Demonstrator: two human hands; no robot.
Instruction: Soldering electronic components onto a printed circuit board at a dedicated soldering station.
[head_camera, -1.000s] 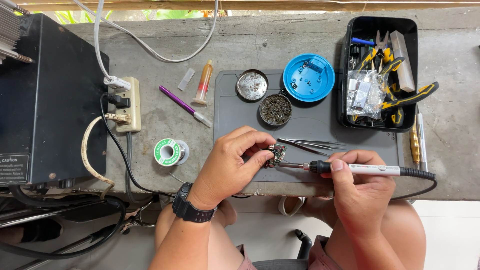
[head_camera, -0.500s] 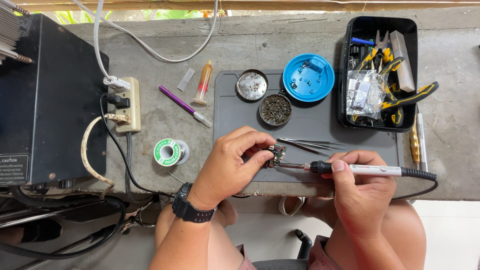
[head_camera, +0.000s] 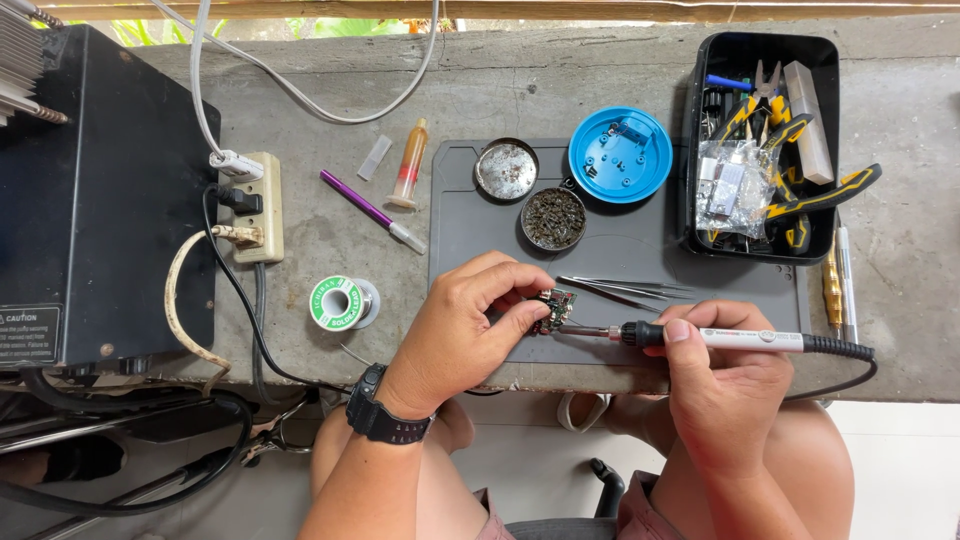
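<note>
Both hands (head_camera: 470, 325) over circuit board (head_camera: 556, 309)

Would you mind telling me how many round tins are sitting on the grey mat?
2: a silvery tin at the mat's top edge, and a tin of dark wool just below-right of it, beside the blue lid.

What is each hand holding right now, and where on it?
The left hand pinches a small circuit board by its left edge. The right hand grips a soldering iron by its handle, tip against the board.
</note>
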